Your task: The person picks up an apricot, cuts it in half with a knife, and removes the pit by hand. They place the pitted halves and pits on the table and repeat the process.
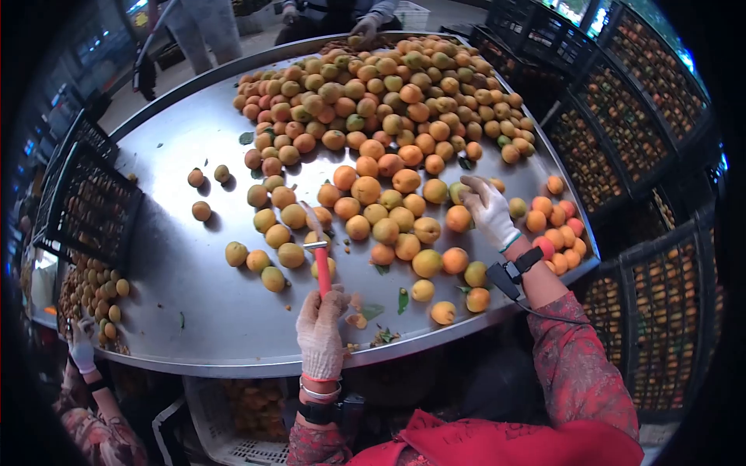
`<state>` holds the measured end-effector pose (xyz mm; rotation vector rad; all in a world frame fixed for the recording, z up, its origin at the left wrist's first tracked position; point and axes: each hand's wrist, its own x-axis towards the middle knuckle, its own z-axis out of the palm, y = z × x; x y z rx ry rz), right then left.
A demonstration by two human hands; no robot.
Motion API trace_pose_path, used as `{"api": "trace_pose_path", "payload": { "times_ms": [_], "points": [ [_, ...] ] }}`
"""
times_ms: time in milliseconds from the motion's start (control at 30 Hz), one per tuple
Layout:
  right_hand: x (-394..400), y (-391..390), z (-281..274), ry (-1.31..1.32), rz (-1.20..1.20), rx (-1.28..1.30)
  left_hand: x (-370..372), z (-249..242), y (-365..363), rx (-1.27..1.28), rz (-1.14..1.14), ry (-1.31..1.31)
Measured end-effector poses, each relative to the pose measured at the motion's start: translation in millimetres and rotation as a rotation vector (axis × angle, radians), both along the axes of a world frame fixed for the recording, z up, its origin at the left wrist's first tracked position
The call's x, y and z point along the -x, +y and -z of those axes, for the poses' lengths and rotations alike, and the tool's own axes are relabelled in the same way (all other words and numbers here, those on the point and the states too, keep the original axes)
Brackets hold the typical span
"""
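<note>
Gripping a red-handled tool (323, 270), your gloved left hand (319, 334) is closed around the lower end of its handle near the table's front edge, with the metal head and blade pointing away from you among loose orange-and-green fruits (385, 231). Your gloved right hand (488, 211) reaches over the right part of the metal table (163, 248), its fingers partly curled beside a greenish fruit (458, 193); you cannot tell from this view whether they have hold of it. The loose fruits lie between and around your hands, below a large heap (365, 97) at the far side. A smaller group of fruits (554, 238) sits just right of your right wrist, near stacked black crates (622, 132).
</note>
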<state>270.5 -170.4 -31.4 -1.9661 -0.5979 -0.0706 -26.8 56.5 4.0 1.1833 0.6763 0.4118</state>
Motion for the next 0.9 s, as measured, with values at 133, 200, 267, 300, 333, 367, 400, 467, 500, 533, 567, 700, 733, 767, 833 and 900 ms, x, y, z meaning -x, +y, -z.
{"api": "trace_pose_path", "payload": {
  "times_ms": [133, 200, 267, 300, 333, 367, 400, 467, 500, 533, 567, 700, 733, 767, 833, 900],
  "points": [
    [-10, 91, -48, -0.378, -0.255, 0.278, -1, -3, 4, -0.028, -0.004, 0.057],
    [-27, 139, -39, -0.46, -0.323, 0.326, -2, -2, 7, -0.024, 0.02, 0.062],
    [-40, 177, -36, -0.526, -0.284, 0.566, -4, -4, 8, -0.019, 0.0, 0.092],
    [-45, 186, -36, -0.38, -0.304, 0.711, -4, -5, 7, 0.011, -0.001, 0.087],
    [-41, 194, -40, -0.399, -0.264, 0.932, -4, -6, 7, 0.041, -0.001, 0.08],
    [-37, 200, -38, -0.413, -0.25, 0.921, -4, -7, 9, 0.043, 0.014, 0.09],
    [-32, 202, -35, -0.43, -0.234, 0.911, -4, -6, 10, 0.044, -0.001, 0.091],
    [-17, 199, -31, -0.482, -0.248, 0.845, -4, -9, 12, 0.045, -0.048, 0.066],
    [-10, 198, -35, -0.42, -0.293, 0.904, -3, -8, 14, 0.044, -0.056, 0.059],
    [-1, 197, -42, -0.357, -0.336, 0.963, -3, -4, 17, 0.022, -0.092, 0.036],
    [5, 192, -36, -0.389, -0.337, 0.916, -1, -2, 19, 0.001, -0.126, 0.014],
    [33, 169, -31, -0.408, -0.333, 0.834, 7, -7, 26, 0.042, -0.287, 0.01],
    [39, 164, -29, -0.409, -0.33, 0.837, 9, -9, 28, 0.047, -0.295, 0.003],
    [44, 159, -26, -0.402, -0.352, 0.821, 11, -10, 30, 0.035, -0.338, -0.033],
    [59, 149, -25, -0.432, -0.387, 0.765, 17, -8, 35, 0.022, -0.406, -0.073],
    [74, 143, -37, -0.387, -0.463, 0.848, 18, 0, 39, 0.131, -0.51, -0.191]
  ]
}}
